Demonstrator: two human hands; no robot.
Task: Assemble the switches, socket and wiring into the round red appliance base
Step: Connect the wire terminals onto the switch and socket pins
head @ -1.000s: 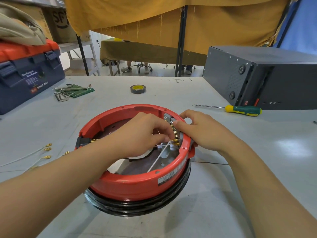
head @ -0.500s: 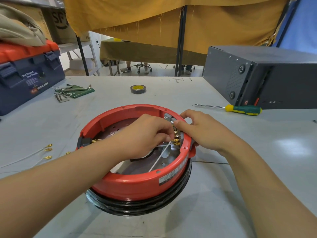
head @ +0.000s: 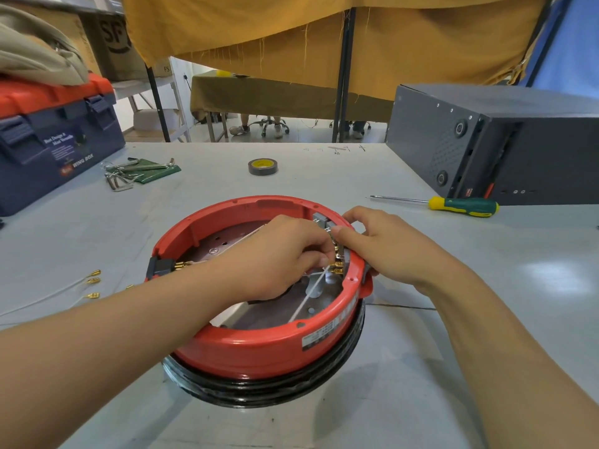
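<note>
Far left, your toolbox point(head: 48, 137) is cut off by the frame edge, with hex keys point(head: 129, 173) lying just beside it. Loose white wires with brass terminals point(head: 92, 281) trail off the left edge too. Dead centre sits the round red appliance base point(head: 259, 345) on its black ring. Your left hand point(head: 275, 254) is curled down inside it, fingers pinching something at the brass terminals point(head: 337, 265) by the right wall, though your knuckles hide exactly what. Your right hand point(head: 385, 246) grips the rim there, thumb on the grey switch point(head: 324, 222), fingertips tucked outside out of sight. Upper centre: tape roll point(head: 262, 166). Right: screwdriver point(head: 460, 205) beside a dark metal case point(head: 502, 144), cropped.
</note>
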